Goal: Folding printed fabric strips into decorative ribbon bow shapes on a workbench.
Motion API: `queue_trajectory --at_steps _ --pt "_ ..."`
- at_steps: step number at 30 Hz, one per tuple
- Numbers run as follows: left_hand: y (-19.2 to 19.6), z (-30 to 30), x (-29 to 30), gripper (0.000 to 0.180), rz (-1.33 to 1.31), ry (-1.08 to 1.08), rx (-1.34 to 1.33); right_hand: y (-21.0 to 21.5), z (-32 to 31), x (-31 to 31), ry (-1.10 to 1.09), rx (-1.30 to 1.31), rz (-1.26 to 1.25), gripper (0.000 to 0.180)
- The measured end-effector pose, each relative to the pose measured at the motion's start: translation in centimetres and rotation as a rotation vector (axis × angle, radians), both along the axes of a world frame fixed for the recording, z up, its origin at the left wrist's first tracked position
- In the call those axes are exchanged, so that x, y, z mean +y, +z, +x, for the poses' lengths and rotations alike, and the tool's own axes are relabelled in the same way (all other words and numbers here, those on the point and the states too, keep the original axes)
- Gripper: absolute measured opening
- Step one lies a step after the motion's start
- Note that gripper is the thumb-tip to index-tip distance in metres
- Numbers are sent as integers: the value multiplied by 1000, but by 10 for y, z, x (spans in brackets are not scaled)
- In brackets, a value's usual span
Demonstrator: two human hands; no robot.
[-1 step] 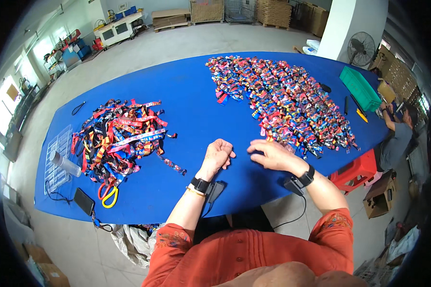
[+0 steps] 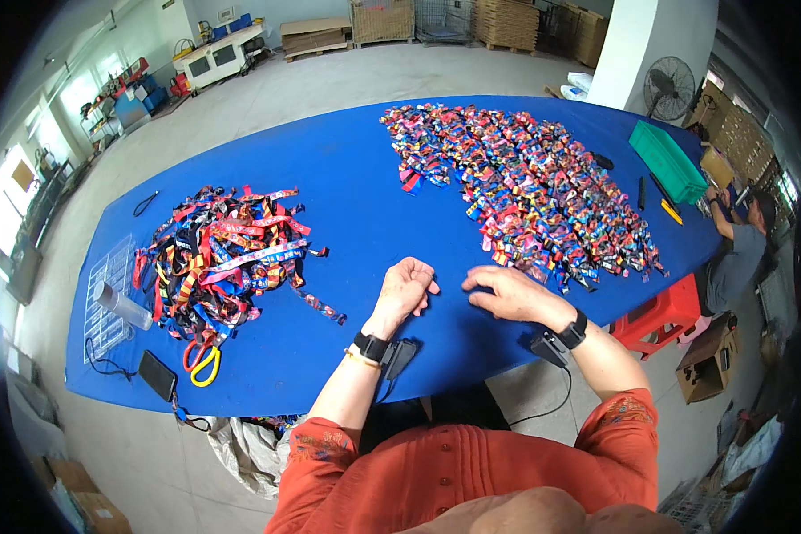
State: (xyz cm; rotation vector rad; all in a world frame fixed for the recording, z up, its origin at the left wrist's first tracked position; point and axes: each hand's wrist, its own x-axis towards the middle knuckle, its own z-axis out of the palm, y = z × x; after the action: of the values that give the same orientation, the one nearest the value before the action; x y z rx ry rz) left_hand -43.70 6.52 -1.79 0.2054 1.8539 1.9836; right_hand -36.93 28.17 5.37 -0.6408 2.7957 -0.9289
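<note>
My left hand [image 2: 404, 290] rests on the blue table [image 2: 356, 196] with its fingers curled in, and nothing shows poking out of them. My right hand [image 2: 513, 294] hovers or rests just right of it, fingers bent and loosely apart, holding nothing visible. Beyond the right hand spreads a wide bed of small, folded, colourful ribbon pieces [image 2: 543, 187], close to its knuckles. Left of my left hand lies a tangled heap of longer printed straps [image 2: 231, 254], one strap [image 2: 320, 307] trailing toward that hand. Both wrists wear black bands with small devices.
At the left are scissors [image 2: 206, 365] with red and yellow handles, a phone [image 2: 157, 376], a clear bottle [image 2: 125, 307] and a wire rack [image 2: 107, 334]. A green bin [image 2: 667, 162] and yellow cutter [image 2: 671, 211] lie far right. A red stool [image 2: 657, 316] and another person [image 2: 740, 254] are beside the table.
My right hand's fingers have curled down slightly and shifted a touch to the right. My left hand stays in place.
</note>
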Motion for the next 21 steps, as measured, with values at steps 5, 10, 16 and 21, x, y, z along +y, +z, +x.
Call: queue_trajectory --at_steps 5,10,16,21 --pt "84 70 -25 14 13 -84 191 -14 45 22 -126 -207 -34 26" --pt "172 175 -80 10 167 -235 746 -65 51 63 -239 -172 -200 24" --pt "165 190 -91 13 228 -322 899 -95 33 68 -296 -37 -151 35" --pt "161 206 -95 13 246 -362 838 -99 31 76 -320 -115 -226 36"
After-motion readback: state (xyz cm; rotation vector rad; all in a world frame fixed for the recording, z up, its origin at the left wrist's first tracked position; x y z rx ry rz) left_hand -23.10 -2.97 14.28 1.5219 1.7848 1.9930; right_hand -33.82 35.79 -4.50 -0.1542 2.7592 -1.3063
